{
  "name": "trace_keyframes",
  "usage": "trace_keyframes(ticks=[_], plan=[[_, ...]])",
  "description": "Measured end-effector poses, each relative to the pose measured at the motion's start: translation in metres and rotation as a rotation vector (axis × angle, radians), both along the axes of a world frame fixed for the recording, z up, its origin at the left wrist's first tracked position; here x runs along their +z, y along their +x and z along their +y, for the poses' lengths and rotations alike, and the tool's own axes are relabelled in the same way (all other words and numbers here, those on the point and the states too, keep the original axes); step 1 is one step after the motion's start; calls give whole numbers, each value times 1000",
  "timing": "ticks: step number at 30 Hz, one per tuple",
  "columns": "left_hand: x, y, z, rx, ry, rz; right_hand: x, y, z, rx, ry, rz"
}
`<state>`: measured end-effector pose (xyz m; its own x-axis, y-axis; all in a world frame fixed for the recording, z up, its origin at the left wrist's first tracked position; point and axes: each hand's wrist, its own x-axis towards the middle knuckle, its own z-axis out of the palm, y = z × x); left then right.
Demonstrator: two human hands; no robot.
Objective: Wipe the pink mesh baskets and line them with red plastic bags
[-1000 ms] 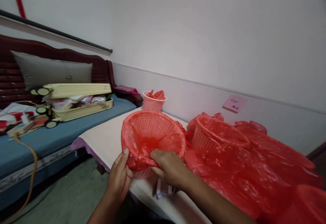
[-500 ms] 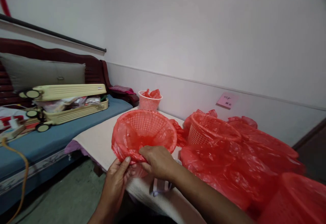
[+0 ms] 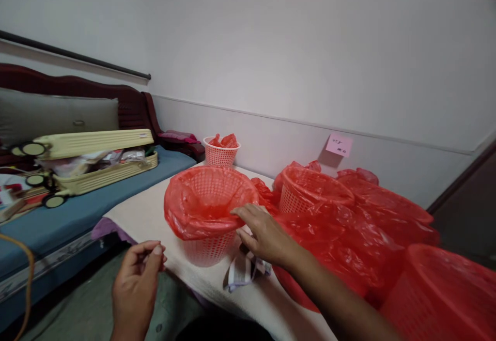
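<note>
A perforated plastic basket stands upright on the covered table, lined with a red plastic bag whose edge is folded down over the rim. At the rim's near right side, my right hand pinches the bag's edge, fingers over the rim and thumb outside. My left hand is apart from the basket, to its lower left, with fingers curled together and nothing visible in them. Just right of the basket's foot lies a crumpled striped cloth, partly under my right hand.
Red bag-lined baskets crowd the table's right side, with another basket at near right. A white-rimmed basket holding red bags stands at the back. A yellow suitcase lies partly open on the bed. A pink note is on the wall.
My left hand has let go of the bag's edge and moved down and left. My right hand has slid right along the rim. The near edge of the bag now hangs folded outside.
</note>
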<state>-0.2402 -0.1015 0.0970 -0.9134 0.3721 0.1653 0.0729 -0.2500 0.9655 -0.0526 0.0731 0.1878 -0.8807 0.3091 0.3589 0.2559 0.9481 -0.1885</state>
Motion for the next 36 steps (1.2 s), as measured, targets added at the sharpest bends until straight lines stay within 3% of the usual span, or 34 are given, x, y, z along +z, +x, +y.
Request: trace_keyframes(ticks=[2, 7, 10, 16, 21, 25, 29, 32, 36], plan=[[5, 7, 0, -39, -69, 163, -8, 0, 2, 9, 14, 9], [-1, 16, 7, -259, -152, 236, -25, -6, 10, 21, 46, 88], [2, 6, 9, -200, -138, 315, -30, -7, 13, 54, 45, 124], [31, -28, 16, -105, -165, 306, -36, -3, 15, 70, 38, 217], [29, -33, 21, -155, -207, 466, -36, -11, 27, 71, -86, 263], [33, -27, 21, -123, -201, 758, -33, -23, 35, 2, -260, 247], [45, -24, 31, -148, -197, 1262, -31, -31, 36, 28, -294, 212], [46, -28, 45, -243, -377, 1591, -29, -31, 35, 26, -358, 282], [37, -38, 58, -334, -527, 1697, -27, -24, 28, 50, -377, 342]])
